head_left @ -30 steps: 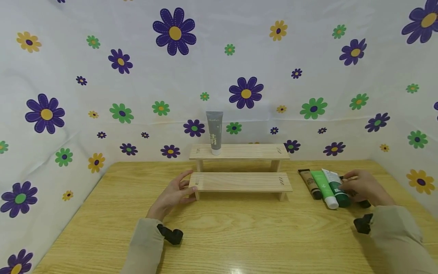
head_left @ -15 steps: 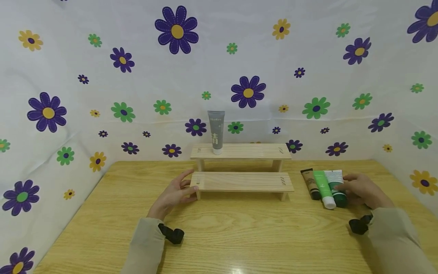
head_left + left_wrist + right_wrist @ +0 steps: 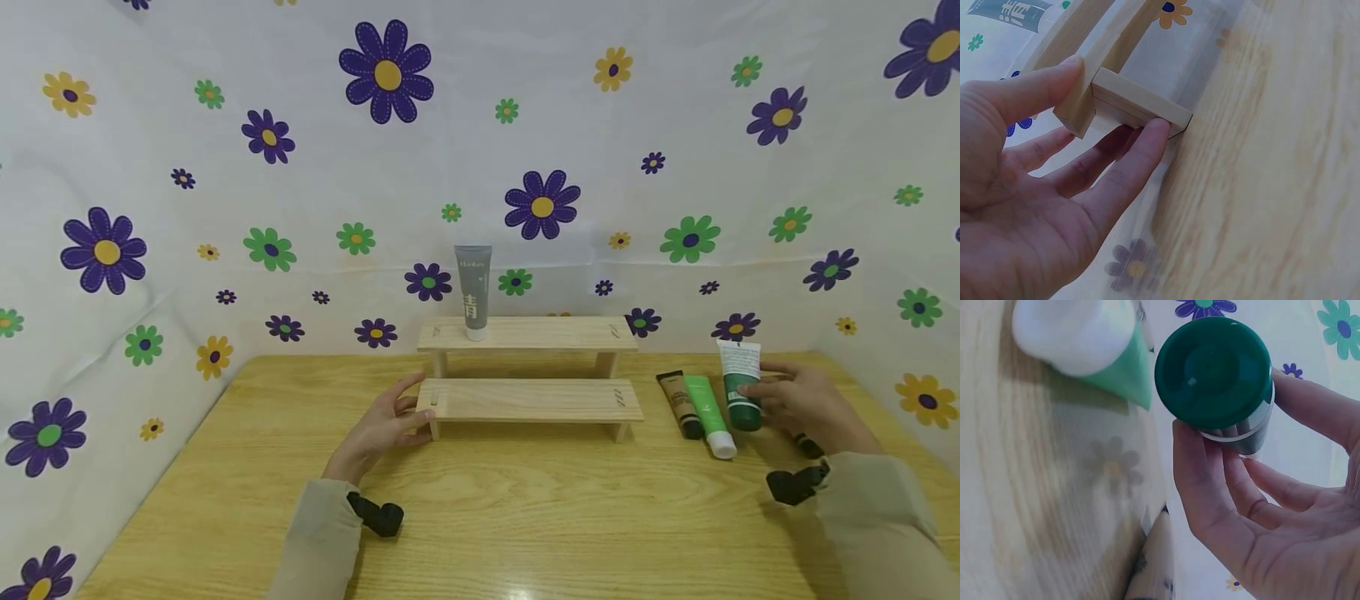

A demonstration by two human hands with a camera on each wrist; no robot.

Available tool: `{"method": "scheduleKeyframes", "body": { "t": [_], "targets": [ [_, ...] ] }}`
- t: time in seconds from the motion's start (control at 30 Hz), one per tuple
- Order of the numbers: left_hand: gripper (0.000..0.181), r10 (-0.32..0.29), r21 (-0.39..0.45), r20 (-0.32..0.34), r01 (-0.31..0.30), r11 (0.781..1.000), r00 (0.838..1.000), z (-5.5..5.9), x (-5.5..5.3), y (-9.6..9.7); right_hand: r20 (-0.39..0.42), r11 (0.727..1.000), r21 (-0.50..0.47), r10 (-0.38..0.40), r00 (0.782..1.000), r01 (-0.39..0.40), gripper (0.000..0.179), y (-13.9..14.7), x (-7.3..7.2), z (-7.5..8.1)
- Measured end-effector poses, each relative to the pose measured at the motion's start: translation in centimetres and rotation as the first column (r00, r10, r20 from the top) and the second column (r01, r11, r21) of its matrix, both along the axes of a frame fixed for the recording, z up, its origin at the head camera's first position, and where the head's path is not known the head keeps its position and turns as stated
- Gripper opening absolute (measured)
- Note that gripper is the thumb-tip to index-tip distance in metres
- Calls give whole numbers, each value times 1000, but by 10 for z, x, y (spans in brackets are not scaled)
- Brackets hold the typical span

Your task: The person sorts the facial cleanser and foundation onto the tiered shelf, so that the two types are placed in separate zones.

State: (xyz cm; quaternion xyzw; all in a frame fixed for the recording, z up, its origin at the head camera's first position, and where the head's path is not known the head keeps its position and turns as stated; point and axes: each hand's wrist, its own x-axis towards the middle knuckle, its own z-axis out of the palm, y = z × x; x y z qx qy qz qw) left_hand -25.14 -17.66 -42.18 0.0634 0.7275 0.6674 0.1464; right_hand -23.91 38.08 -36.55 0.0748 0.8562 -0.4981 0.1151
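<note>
Aloft, green-capped tube (image 3: 739, 379) within right grip (image 3: 813, 407).

Green-and-white tube (image 3: 740, 373) lifted by right fingers (image 3: 771, 390) — more upright, apart from light-green tube (image 3: 709, 412)

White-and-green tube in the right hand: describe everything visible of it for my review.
The white-and-green tube looks like smooth plastic: a flat white end with print too small to read, a dark green section, and a round, glossy green cap, fitted on. It stands nearly upright, cap end down, its underside showing clear of the table. The right hand grips it between thumb and fingers, to the right of the bright green tube.
</note>
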Motion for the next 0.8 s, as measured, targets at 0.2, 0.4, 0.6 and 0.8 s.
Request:
{"method": "scheduleKeyframes", "body": {
  "t": [0.2,0.4,0.6,0.8],
  "targets": [
    [71,-4,11,-4,5,1000,1000,-2,1,-1,-19,999,-49,0,1000,-1,81,-8,-1,4],
    [71,-14,7,-11,14,1000,1000,-2,0,0,-74,998,-69,-2,997,-3,80,-17,-1,8],
    [71,-9,3,-10,9,1000,1000,-3,2,1,-114,997,-71,7,993,-16,81,-25,-4,14],
    [70,-1,-4,-7,1,1000,1000,-2,2,1,-149,997,-68,19,989,-29,79,-36,-6,22]
  ]
}}
